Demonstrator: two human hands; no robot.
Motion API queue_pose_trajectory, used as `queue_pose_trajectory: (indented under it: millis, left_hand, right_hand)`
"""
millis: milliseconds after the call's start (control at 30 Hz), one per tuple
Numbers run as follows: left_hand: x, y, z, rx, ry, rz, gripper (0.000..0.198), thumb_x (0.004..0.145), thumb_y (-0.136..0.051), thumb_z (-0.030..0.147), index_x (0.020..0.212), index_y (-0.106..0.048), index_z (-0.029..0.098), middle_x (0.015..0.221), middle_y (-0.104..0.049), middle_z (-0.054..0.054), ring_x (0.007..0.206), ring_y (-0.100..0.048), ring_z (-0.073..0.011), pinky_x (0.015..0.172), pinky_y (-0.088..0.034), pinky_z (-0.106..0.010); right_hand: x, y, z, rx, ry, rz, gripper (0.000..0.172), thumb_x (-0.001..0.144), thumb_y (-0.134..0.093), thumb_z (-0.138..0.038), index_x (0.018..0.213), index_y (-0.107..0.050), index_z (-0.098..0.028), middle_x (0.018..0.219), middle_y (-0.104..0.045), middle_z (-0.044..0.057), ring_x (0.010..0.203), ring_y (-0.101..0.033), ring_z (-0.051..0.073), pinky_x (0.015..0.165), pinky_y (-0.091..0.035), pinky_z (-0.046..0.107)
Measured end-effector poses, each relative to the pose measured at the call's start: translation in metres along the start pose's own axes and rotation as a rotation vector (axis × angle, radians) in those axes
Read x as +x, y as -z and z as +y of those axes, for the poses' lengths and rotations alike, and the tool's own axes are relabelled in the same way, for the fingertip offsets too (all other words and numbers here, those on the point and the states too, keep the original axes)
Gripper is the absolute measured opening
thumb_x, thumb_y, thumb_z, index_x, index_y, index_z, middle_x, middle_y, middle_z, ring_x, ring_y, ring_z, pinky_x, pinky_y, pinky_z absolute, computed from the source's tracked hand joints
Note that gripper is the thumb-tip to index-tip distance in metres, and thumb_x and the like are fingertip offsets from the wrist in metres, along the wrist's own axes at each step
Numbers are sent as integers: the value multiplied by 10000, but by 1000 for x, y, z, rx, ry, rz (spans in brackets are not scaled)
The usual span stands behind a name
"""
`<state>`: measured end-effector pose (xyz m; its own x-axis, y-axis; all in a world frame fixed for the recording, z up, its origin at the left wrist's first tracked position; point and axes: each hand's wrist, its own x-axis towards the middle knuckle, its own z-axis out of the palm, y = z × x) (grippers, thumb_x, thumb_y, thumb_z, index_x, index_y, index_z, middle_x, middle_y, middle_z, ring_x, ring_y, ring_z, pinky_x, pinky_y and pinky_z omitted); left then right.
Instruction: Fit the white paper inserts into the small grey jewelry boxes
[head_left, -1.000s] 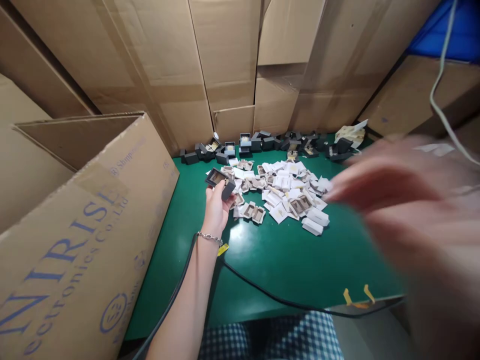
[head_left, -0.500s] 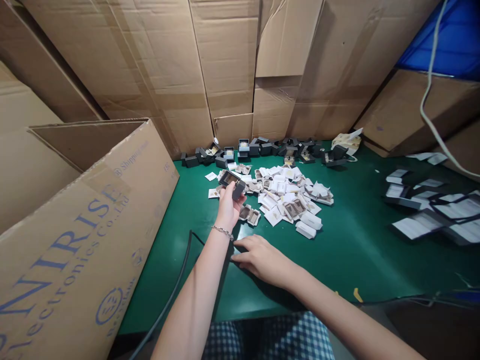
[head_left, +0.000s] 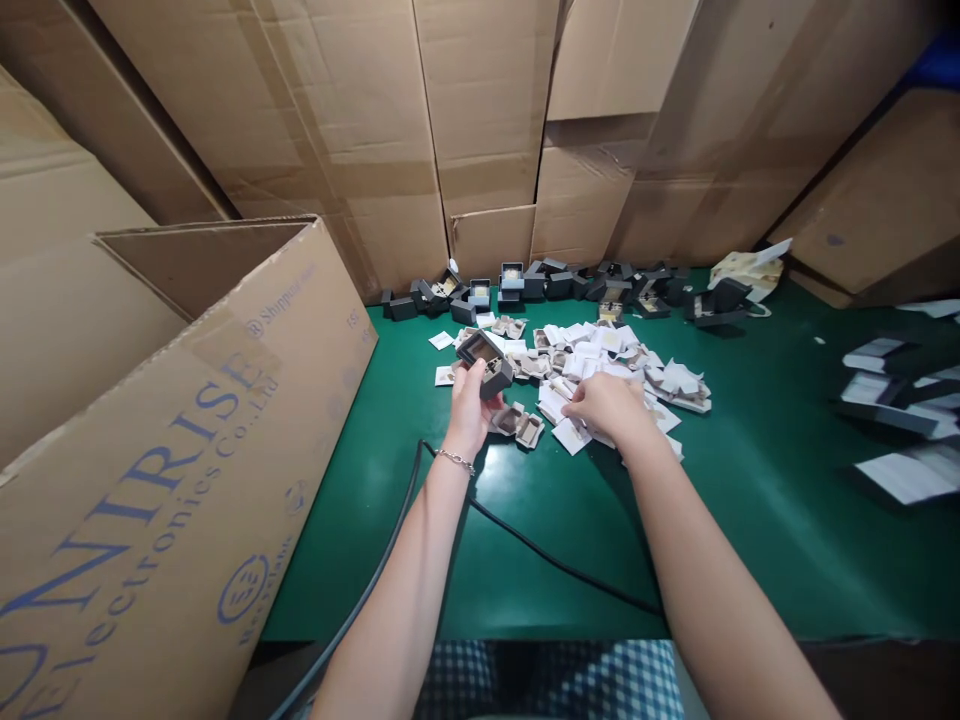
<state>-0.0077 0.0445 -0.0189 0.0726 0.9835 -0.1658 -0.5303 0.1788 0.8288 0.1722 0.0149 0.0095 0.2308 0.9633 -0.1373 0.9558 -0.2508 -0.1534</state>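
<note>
My left hand (head_left: 469,405), with a bracelet at the wrist, is closed round a small open dark grey box (head_left: 487,359), held just above the green table (head_left: 570,520). My right hand (head_left: 609,405) rests palm down on the near edge of a heap of white and beige card inserts (head_left: 600,362), its fingers curled onto the pieces; what they grip is hidden. Two beige inserts (head_left: 519,423) lie between my hands.
A row of dark grey boxes (head_left: 555,285) lines the back of the table under a wall of cardboard. A large printed carton (head_left: 172,470) lies tilted at the left. A black cable (head_left: 525,545) crosses the table. Flat grey and white packs (head_left: 892,400) lie at the right.
My right hand has gone from the near table edge forward onto the heap of inserts. The left hand keeps hold of the grey box. The view has shifted a little to the left.
</note>
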Motion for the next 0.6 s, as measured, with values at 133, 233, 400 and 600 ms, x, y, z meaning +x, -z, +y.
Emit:
queue_pose_trajectory:
  millis: [133, 233, 400, 600]
  left_hand:
    - [-6, -5, -3, 77, -29, -27, 372, 703, -687, 434, 927, -492, 209, 705, -574, 33, 542, -556, -82, 443, -450, -176]
    - [-6, -6, -6, 140, -33, -73, 429, 705, -694, 414, 1052, -526, 224, 754, -603, 14, 589, -588, -101, 438, -452, -175]
    - [-4, -4, -8, 213, -35, -155, 481, 695, -717, 425, 1114, -566, 245, 852, -644, -19, 630, -614, -112, 433, -455, -164]
    - [-4, -4, -9, 239, -30, -192, 572, 684, -734, 432, 1189, -535, 250, 984, -665, -66, 655, -633, -131, 413, -452, -162]
  right_hand:
    - [-7, -10, -6, -3, 79, 106, 177, 763, -538, -225, 644, -659, -176, 799, -649, 75, 852, -584, 230, 860, -309, 428]
    - [-11, -12, -8, 130, 108, 220, 187, 792, -474, -212, 700, -633, -181, 852, -650, 77, 841, -577, 214, 823, -335, 383]
    - [-16, -18, -14, 649, 86, 423, 144, 787, -478, -305, 816, -576, -203, 743, -633, 25, 643, -554, 161, 669, -397, 286]
    - [-3, -4, -31, 984, 170, 547, 136, 762, -509, -319, 827, -542, -204, 777, -615, 16, 655, -574, 144, 660, -451, 279]
